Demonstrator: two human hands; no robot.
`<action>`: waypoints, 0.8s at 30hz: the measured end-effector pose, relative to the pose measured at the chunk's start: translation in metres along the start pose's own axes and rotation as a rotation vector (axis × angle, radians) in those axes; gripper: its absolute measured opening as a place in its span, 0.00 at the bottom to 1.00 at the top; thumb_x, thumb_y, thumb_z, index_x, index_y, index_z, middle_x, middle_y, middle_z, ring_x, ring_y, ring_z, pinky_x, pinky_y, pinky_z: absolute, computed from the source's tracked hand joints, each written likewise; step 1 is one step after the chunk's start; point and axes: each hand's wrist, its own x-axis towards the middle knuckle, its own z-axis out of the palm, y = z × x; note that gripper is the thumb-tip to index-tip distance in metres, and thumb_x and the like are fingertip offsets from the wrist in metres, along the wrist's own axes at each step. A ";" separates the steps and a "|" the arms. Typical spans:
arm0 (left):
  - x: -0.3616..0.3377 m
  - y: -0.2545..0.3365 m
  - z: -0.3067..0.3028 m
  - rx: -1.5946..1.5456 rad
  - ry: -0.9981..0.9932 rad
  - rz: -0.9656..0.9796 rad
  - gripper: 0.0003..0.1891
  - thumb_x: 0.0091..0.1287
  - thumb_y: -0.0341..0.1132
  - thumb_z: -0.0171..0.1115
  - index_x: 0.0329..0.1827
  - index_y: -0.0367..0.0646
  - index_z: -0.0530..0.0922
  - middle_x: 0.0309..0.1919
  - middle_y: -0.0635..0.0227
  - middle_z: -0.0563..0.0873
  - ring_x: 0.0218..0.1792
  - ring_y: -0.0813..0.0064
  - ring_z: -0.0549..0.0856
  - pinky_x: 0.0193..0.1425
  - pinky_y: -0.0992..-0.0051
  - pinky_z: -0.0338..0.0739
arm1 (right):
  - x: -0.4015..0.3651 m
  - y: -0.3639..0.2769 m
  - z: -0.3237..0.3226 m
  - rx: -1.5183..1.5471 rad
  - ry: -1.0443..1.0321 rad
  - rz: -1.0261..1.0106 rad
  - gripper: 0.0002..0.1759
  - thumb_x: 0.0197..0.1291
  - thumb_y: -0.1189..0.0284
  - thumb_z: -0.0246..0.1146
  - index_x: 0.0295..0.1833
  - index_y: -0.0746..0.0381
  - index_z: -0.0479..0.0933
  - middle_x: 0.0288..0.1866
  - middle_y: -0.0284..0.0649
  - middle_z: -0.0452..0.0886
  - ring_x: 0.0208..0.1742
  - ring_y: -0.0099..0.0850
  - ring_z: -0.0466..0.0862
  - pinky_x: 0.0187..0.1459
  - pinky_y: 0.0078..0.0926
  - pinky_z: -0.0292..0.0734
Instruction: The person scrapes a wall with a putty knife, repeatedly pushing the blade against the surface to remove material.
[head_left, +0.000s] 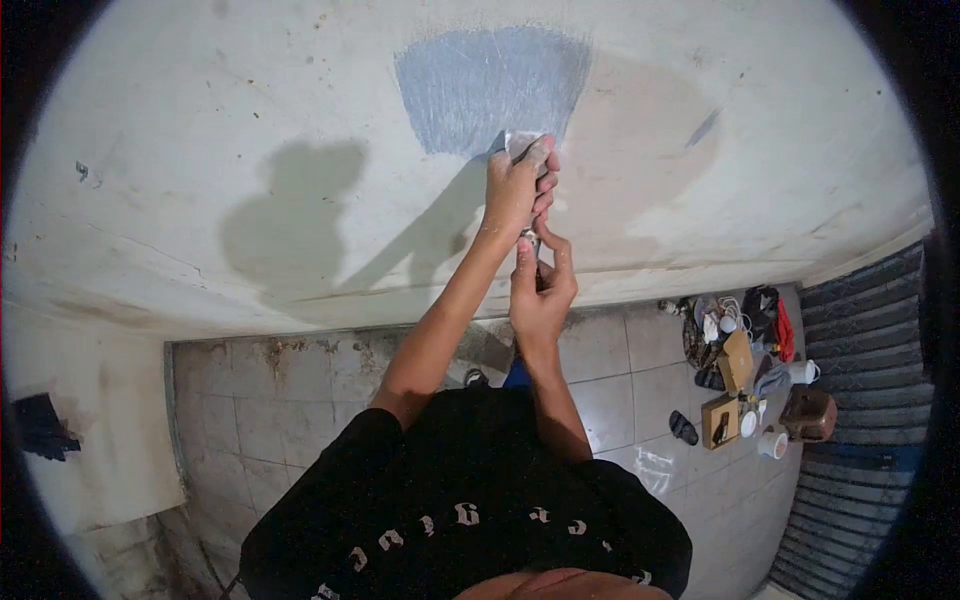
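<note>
Wall with grey patch, tiled floor, left hand, right hand gripping scraper

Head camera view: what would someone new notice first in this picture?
The grey-blue patch high on the pale wall stands out first. Just under it, the left hand and the right hand both grip a scraper pressed to the patch's lower edge. At the right, a clutter of boxes and cups lies on the tiled floor.

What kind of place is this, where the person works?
Probably a bare room under renovation: a rough plaster wall with a grey-blue patch, a stained tile floor, and a roller shutter.
</note>
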 end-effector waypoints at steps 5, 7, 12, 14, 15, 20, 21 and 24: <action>-0.002 -0.008 0.001 -0.039 0.017 0.009 0.17 0.70 0.42 0.59 0.26 0.40 0.73 0.13 0.75 0.69 0.09 0.83 0.66 0.10 0.80 0.59 | -0.003 0.014 -0.007 -0.063 0.007 -0.001 0.17 0.68 0.75 0.60 0.59 0.70 0.73 0.44 0.46 0.85 0.28 0.15 0.70 0.25 0.17 0.64; -0.006 -0.007 0.000 -0.051 0.039 -0.034 0.17 0.70 0.43 0.59 0.27 0.40 0.73 0.13 0.75 0.69 0.09 0.83 0.66 0.10 0.79 0.60 | -0.002 0.013 -0.008 -0.075 0.007 -0.013 0.16 0.68 0.75 0.60 0.58 0.70 0.74 0.45 0.48 0.85 0.29 0.16 0.71 0.26 0.18 0.65; -0.007 -0.011 0.000 -0.117 0.046 -0.060 0.18 0.70 0.45 0.60 0.27 0.41 0.73 0.13 0.75 0.69 0.09 0.83 0.66 0.10 0.78 0.60 | 0.000 0.022 -0.009 -0.078 0.008 -0.150 0.18 0.69 0.75 0.60 0.61 0.70 0.72 0.43 0.41 0.86 0.24 0.11 0.69 0.23 0.14 0.61; -0.007 -0.018 0.000 -0.145 0.038 -0.059 0.19 0.70 0.46 0.60 0.27 0.41 0.73 0.13 0.75 0.68 0.09 0.83 0.67 0.10 0.78 0.60 | -0.001 0.025 -0.016 -0.187 0.002 -0.169 0.18 0.69 0.75 0.60 0.61 0.70 0.72 0.44 0.41 0.86 0.25 0.11 0.70 0.24 0.13 0.62; -0.002 -0.017 -0.001 -0.158 0.033 -0.046 0.19 0.70 0.46 0.60 0.27 0.41 0.73 0.13 0.75 0.68 0.09 0.83 0.67 0.10 0.78 0.60 | 0.004 0.021 -0.015 -0.175 0.000 -0.138 0.18 0.68 0.76 0.60 0.61 0.71 0.72 0.45 0.43 0.85 0.29 0.14 0.72 0.28 0.15 0.65; -0.002 -0.006 0.009 -0.124 0.007 0.000 0.19 0.70 0.46 0.60 0.26 0.41 0.73 0.12 0.75 0.68 0.09 0.83 0.66 0.10 0.79 0.59 | 0.006 0.013 -0.015 -0.113 0.012 -0.058 0.16 0.66 0.79 0.61 0.58 0.73 0.74 0.47 0.53 0.85 0.48 0.27 0.83 0.46 0.23 0.77; -0.003 -0.009 0.006 -0.133 0.021 -0.014 0.19 0.70 0.46 0.60 0.26 0.41 0.73 0.12 0.75 0.68 0.09 0.83 0.66 0.10 0.79 0.59 | 0.005 0.015 -0.016 -0.124 0.001 -0.081 0.17 0.66 0.79 0.61 0.58 0.73 0.74 0.47 0.53 0.85 0.48 0.27 0.83 0.47 0.23 0.77; -0.001 -0.009 0.007 -0.135 0.030 0.001 0.18 0.71 0.45 0.59 0.26 0.41 0.73 0.13 0.75 0.69 0.09 0.84 0.66 0.11 0.80 0.60 | 0.010 0.013 -0.019 -0.171 -0.010 -0.125 0.16 0.67 0.77 0.61 0.58 0.72 0.75 0.45 0.45 0.84 0.34 0.17 0.75 0.32 0.17 0.68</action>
